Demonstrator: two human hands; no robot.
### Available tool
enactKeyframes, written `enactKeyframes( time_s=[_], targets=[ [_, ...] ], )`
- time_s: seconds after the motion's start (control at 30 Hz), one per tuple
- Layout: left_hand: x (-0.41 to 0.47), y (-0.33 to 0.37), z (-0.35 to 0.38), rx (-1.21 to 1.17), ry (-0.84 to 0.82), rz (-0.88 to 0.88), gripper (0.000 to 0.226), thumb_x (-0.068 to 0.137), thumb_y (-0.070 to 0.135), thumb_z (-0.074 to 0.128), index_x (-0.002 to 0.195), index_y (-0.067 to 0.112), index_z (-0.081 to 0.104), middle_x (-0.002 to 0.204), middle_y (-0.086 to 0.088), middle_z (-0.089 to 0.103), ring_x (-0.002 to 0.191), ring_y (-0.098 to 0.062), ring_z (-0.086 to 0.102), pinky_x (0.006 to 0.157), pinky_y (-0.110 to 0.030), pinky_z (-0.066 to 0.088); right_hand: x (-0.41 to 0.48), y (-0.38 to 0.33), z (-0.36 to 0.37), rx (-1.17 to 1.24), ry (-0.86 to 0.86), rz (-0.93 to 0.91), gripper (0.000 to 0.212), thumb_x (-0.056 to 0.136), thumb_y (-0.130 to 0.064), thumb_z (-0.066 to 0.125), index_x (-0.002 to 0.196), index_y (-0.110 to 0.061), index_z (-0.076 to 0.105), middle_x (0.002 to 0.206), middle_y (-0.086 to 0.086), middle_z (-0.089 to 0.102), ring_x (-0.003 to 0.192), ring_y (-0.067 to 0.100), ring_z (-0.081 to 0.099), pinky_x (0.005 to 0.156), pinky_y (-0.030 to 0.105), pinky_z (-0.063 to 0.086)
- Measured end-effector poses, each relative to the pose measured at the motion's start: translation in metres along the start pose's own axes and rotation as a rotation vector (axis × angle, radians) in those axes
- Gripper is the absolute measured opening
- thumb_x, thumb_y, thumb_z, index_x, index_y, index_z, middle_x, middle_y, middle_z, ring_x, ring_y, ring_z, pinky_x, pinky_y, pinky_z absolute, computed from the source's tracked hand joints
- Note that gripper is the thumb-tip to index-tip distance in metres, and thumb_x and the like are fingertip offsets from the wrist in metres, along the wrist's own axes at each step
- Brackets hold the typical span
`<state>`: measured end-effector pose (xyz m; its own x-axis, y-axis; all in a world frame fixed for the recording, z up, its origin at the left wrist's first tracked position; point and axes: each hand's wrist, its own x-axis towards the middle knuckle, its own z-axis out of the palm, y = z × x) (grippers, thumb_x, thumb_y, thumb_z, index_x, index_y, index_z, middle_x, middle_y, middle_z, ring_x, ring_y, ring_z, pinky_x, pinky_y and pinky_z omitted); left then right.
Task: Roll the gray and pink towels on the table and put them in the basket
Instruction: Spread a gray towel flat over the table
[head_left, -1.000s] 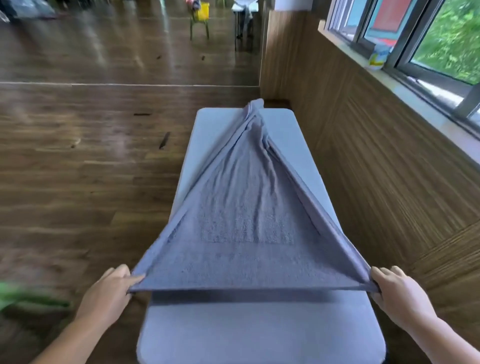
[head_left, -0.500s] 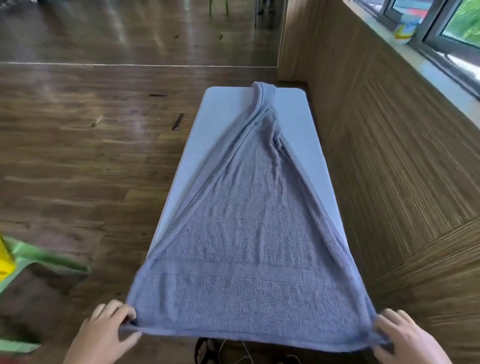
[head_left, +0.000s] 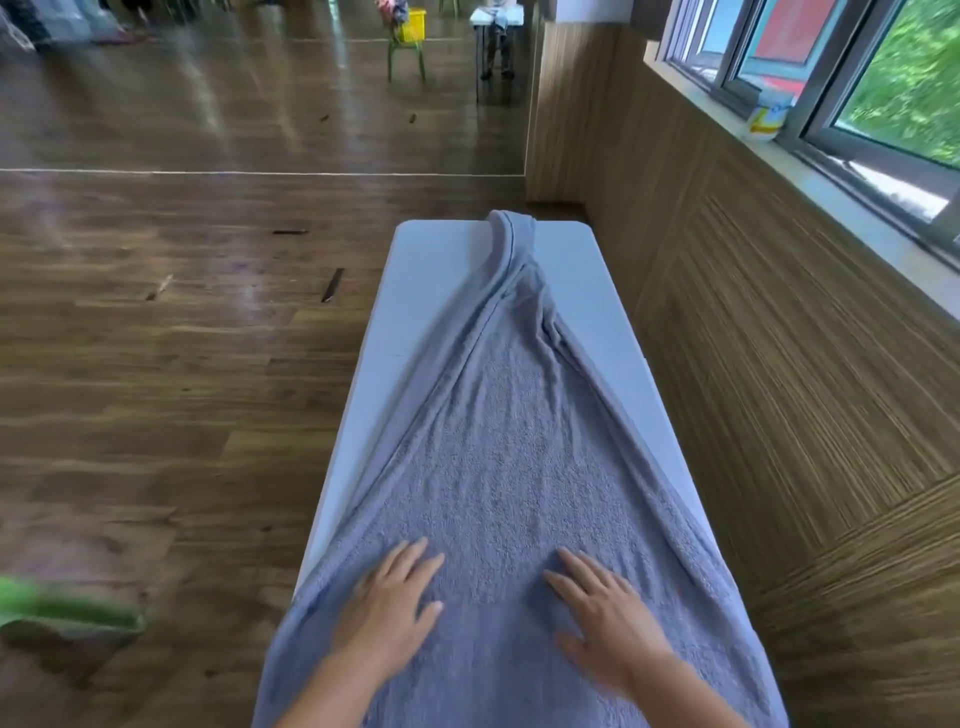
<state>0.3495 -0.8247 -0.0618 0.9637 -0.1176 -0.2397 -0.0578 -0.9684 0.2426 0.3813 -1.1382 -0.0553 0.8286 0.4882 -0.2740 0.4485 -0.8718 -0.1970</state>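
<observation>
Two hands flat on one gray towel (head_left: 519, 447): left hand (head_left: 387, 605) and right hand (head_left: 608, 610), fingers straight and spread, holding nothing. Towel covers the near end of one table (head_left: 587, 291), bunching narrow toward its far edge.

- The soft terry towel (head_left: 519, 467) is a plain grey-blue all over, with no print.
- The smooth rectangular table (head_left: 431, 270) is pale bluish white, unpatterned.
- The glossy plank floor (head_left: 156, 389) is dark brown with streaky grain and pale reflections; a thin white line crosses it.
- The wooden wall panelling (head_left: 779, 364) is mid-brown with fine stripes (running diagonally in differing directions).
- The small far-off basket (head_left: 409, 32) is bright yellow, on a green chair (head_left: 406, 60).
- The blurred object at the left edge (head_left: 62, 608) is bright green.
- The container on the sill (head_left: 768, 118) is white and yellow.
</observation>
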Motion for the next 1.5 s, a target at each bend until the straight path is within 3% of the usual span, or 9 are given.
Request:
enactKeyframes(
  time_s=[0.1, 0.27, 0.43, 0.67, 0.87, 1.03, 1.17, 1.33, 1.5],
  targets=[
    [-0.014, -0.072, -0.006, 0.029, 0.046, -0.019, 0.057, 0.090, 0.062, 0.034, 0.144, 0.047, 0.044, 0.158, 0.020, 0.030, 0.144, -0.008, 0.031, 0.101, -0.039, 0.046, -0.027, 0.051, -0.001, 0.054, 0.031, 0.157, 0.072, 0.063, -0.061, 0.052, 0.129, -0.033, 0.063, 0.141, -0.002, 0.057, 0.123, 0.022, 0.060, 0.089, 0.038, 0.056],
    [-0.019, -0.140, -0.011, 0.042, -0.041, -0.085, 0.065, 0.090, 0.077, 0.015, 0.143, 0.050, 0.043, 0.156, 0.022, 0.033, 0.138, -0.003, 0.033, 0.091, -0.035, 0.052, -0.063, 0.098, -0.012, 0.067, -0.028, 0.409, 0.070, 0.066, -0.062, 0.048, 0.120, -0.025, 0.071, 0.131, 0.003, 0.065, 0.111, 0.018, 0.067, 0.075, 0.035, 0.059],
    [0.014, -0.092, -0.029, 0.046, 0.005, -0.026, 0.064, 0.094, 0.070, 0.022, 0.129, 0.036, 0.063, 0.140, 0.012, 0.057, 0.130, -0.010, 0.044, 0.113, -0.032, 0.019, -0.019, 0.078, -0.025, 0.023, 0.052, 0.391, 0.066, 0.073, -0.063, 0.046, 0.118, -0.022, 0.071, 0.129, 0.004, 0.066, 0.115, 0.021, 0.065, 0.088, 0.036, 0.053],
    [0.118, 0.004, -0.026, -0.050, 0.030, 0.059, 0.071, 0.089, 0.060, 0.021, 0.152, 0.033, 0.037, 0.164, 0.011, 0.020, 0.152, -0.018, 0.019, 0.119, -0.035, 0.013, 0.109, 0.027, -0.051, 0.187, 0.056, 0.091, 0.072, 0.091, -0.049, 0.048, 0.156, -0.033, 0.022, 0.165, -0.011, 0.009, 0.152, 0.013, 0.007, 0.121, 0.028, 0.010],
    [0.136, -0.054, -0.053, -0.009, 0.056, -0.239, 0.057, 0.103, 0.054, 0.027, 0.157, 0.038, 0.019, 0.166, 0.013, 0.003, 0.153, -0.013, 0.008, 0.121, -0.035, 0.016, 0.112, 0.144, -0.049, 0.097, 0.192, 0.252, 0.066, 0.084, -0.051, 0.055, 0.141, -0.018, 0.054, 0.150, 0.007, 0.047, 0.135, 0.029, 0.048, 0.110, 0.043, 0.041],
    [0.141, -0.095, -0.060, -0.027, 0.101, -0.372, 0.052, 0.102, 0.049, 0.040, 0.151, 0.032, 0.040, 0.162, 0.009, 0.025, 0.146, -0.017, 0.028, 0.114, -0.041, 0.034, 0.123, 0.204, -0.070, 0.053, 0.281, 0.433, 0.059, 0.094, -0.046, 0.054, 0.144, -0.015, 0.049, 0.153, 0.007, 0.042, 0.142, 0.028, 0.037, 0.113, 0.044, 0.036],
    [0.185, -0.051, -0.061, -0.039, 0.233, -0.150, 0.055, 0.093, 0.046, 0.036, 0.131, 0.017, 0.064, 0.142, -0.003, 0.056, 0.130, -0.027, 0.051, 0.108, -0.041, 0.037, 0.167, 0.169, -0.083, 0.072, 0.322, 0.297, 0.059, 0.089, -0.042, 0.053, 0.140, -0.012, 0.052, 0.150, 0.011, 0.045, 0.139, 0.032, 0.040, 0.114, 0.045, 0.034],
    [0.255, 0.022, -0.056, -0.163, 0.164, 0.027, 0.059, 0.097, 0.046, 0.023, 0.146, 0.023, 0.048, 0.159, 0.002, 0.035, 0.146, -0.023, 0.030, 0.120, -0.037, 0.024, 0.239, 0.097, -0.087, 0.149, 0.184, 0.039, 0.067, 0.095, -0.040, 0.044, 0.157, -0.021, 0.023, 0.166, 0.002, 0.012, 0.153, 0.019, 0.006, 0.121, 0.029, 0.001],
    [0.268, -0.024, -0.078, -0.113, 0.060, -0.157, 0.049, 0.107, 0.027, 0.036, 0.155, 0.029, 0.029, 0.166, 0.006, 0.015, 0.152, -0.024, 0.015, 0.121, -0.039, 0.019, 0.249, 0.128, -0.090, 0.104, 0.109, 0.059, 0.068, 0.097, -0.043, 0.048, 0.157, -0.026, 0.020, 0.166, -0.004, 0.012, 0.152, 0.017, 0.008, 0.124, 0.037, 0.010]
  ],
)
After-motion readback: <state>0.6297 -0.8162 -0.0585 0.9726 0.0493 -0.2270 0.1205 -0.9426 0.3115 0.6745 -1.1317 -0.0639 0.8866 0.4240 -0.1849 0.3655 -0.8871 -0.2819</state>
